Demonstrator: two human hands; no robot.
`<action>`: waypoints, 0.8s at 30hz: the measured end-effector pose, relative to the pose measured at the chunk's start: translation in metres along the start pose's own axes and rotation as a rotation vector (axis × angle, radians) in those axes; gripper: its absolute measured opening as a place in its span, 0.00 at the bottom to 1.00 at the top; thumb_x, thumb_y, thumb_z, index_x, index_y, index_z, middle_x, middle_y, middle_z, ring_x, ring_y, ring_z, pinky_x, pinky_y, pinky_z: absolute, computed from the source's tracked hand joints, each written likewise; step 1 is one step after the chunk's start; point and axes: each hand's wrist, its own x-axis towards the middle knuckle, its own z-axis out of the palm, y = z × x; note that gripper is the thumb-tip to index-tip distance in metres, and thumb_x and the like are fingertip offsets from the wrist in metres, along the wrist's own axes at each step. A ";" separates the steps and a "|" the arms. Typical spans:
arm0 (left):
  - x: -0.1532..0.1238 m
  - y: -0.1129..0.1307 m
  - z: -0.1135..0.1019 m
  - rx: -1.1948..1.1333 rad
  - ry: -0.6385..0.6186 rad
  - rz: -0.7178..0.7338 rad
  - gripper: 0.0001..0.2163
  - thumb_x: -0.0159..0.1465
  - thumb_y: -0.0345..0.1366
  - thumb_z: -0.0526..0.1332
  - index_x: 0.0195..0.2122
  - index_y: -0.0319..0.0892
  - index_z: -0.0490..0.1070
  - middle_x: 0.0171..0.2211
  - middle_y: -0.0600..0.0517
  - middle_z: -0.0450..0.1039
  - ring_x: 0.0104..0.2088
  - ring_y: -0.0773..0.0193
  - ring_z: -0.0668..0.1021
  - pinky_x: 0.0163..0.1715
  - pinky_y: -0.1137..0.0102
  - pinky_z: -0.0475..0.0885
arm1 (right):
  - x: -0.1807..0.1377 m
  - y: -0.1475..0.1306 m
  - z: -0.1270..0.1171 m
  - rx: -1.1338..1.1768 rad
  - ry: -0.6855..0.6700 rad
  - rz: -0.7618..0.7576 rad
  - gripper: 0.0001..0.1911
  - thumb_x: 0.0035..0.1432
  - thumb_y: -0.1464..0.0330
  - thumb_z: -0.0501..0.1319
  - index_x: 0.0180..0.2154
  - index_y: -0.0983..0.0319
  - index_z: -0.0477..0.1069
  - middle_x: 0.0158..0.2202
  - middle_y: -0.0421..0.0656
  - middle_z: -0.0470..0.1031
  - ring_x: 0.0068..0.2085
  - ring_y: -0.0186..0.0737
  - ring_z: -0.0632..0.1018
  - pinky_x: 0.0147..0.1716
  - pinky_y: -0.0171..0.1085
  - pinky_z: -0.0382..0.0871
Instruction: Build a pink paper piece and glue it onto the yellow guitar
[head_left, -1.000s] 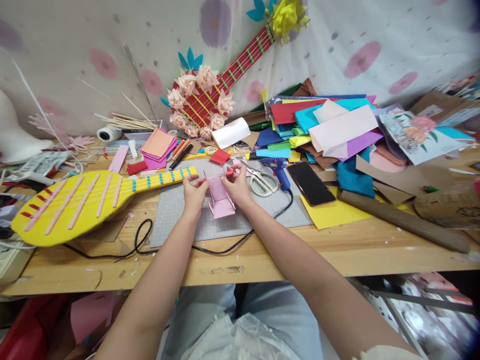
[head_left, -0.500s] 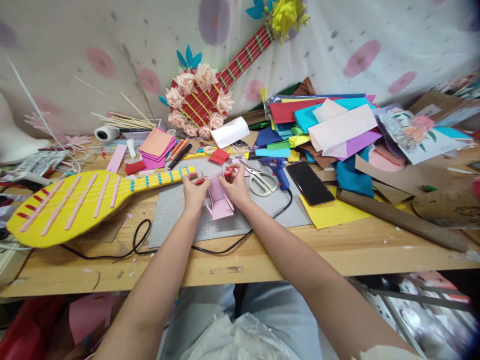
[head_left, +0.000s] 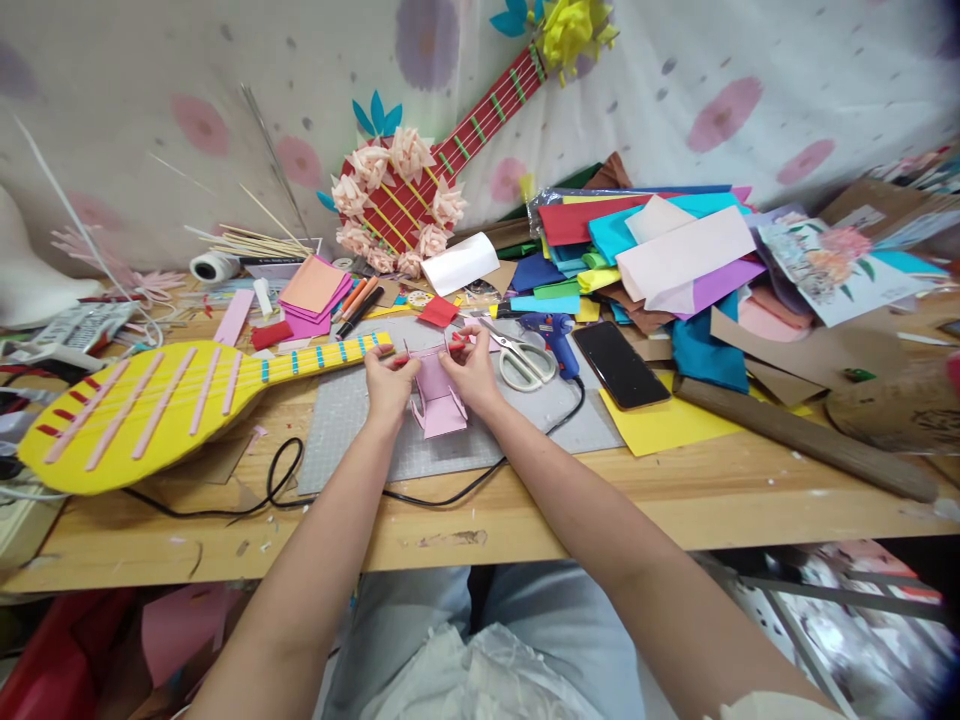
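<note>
Between both hands is a small folded piece of pink card (head_left: 442, 410), shaped like a little tray with raised, curved sides. My left hand (head_left: 388, 378) pinches its far left corner, thumb inward. On the far right corner, my right hand (head_left: 474, 368) grips the same piece with thumb and fingers. The card is over a grey cutting mat (head_left: 352, 430); whether it touches the mat I cannot tell. Scissors (head_left: 525, 365) with pale handles lie just right of my right hand, and a blue glue gun (head_left: 556, 345) rests beside them.
At left lies a yellow card lute (head_left: 150, 410), its neck reaching near my left hand. Behind stands a red one (head_left: 401, 205) with paper roses. A phone (head_left: 621, 365) lies at right, by a wooden stick (head_left: 802, 440) and piled coloured sheets (head_left: 675, 250). A black cord (head_left: 450, 502) crosses the front.
Almost nothing differs. Both hands keep hold of the pink card in the same place; the view has shifted very slightly.
</note>
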 end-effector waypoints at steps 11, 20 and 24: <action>0.001 0.000 0.002 0.015 0.021 -0.006 0.20 0.44 0.24 0.62 0.37 0.42 0.55 0.27 0.56 0.68 0.25 0.71 0.72 0.29 0.74 0.66 | 0.000 0.000 0.001 -0.007 0.024 -0.010 0.20 0.45 0.69 0.60 0.38 0.57 0.51 0.27 0.32 0.64 0.27 0.29 0.70 0.32 0.33 0.64; -0.001 0.003 0.003 0.036 0.043 -0.004 0.20 0.44 0.23 0.61 0.36 0.42 0.55 0.26 0.56 0.68 0.24 0.72 0.72 0.27 0.75 0.66 | -0.001 -0.002 0.001 -0.001 0.021 -0.011 0.20 0.45 0.70 0.60 0.38 0.58 0.51 0.27 0.33 0.64 0.27 0.29 0.69 0.31 0.33 0.64; 0.000 0.002 0.004 0.040 0.047 -0.008 0.20 0.44 0.23 0.61 0.35 0.42 0.55 0.27 0.56 0.69 0.24 0.73 0.72 0.25 0.76 0.66 | -0.001 -0.002 0.002 -0.007 0.026 -0.005 0.20 0.45 0.69 0.60 0.38 0.57 0.51 0.27 0.33 0.63 0.27 0.29 0.69 0.31 0.33 0.63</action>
